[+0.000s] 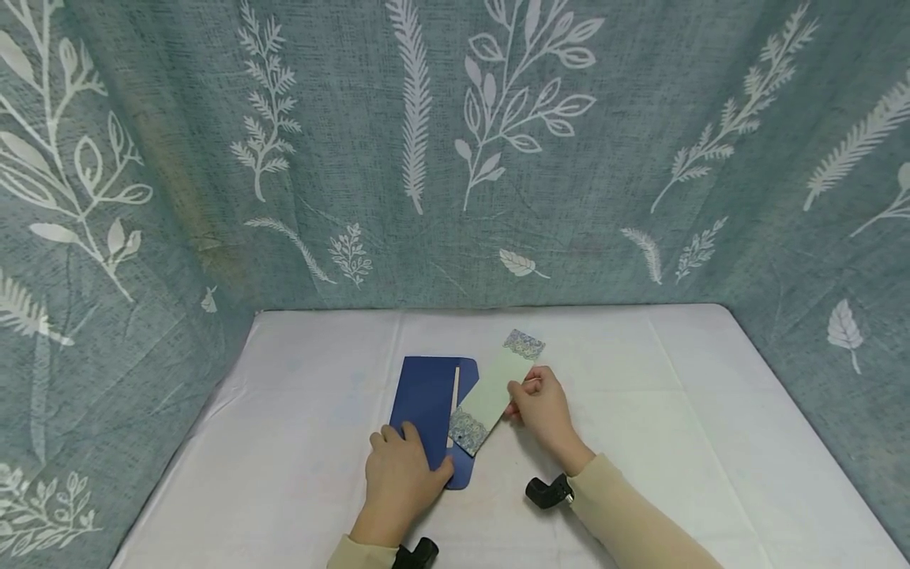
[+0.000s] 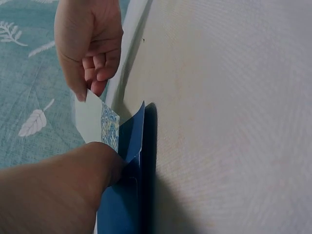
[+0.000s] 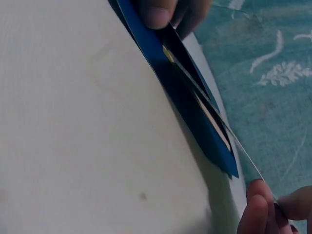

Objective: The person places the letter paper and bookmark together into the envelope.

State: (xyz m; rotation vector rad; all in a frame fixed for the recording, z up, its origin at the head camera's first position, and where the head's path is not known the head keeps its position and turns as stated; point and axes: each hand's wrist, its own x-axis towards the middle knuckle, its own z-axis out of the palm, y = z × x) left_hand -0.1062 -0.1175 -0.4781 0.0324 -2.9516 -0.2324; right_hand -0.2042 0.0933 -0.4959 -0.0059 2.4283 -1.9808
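A blue envelope (image 1: 426,387) lies on the white table with its flap (image 1: 465,466) folded out to the right. On its lower part rests my left hand (image 1: 401,474), fingers spread over it and thumb at the flap's fold. My right hand (image 1: 543,407) pinches a pale green card (image 1: 501,387) by its right edge between thumb and fingers. Patterned blue-grey bands cross both ends of the card. Its lower left end overlaps the flap and the envelope's mouth; in the right wrist view the card (image 3: 239,146) shows edge-on, slanting toward the opening.
A narrow pale strip (image 1: 455,387) runs along the envelope's mouth. The white cloth (image 1: 306,379) covers the table. Behind and at the sides hangs a teal curtain (image 1: 426,261) with white leaf prints. Black camera mounts (image 1: 547,494) sit at both wrists.
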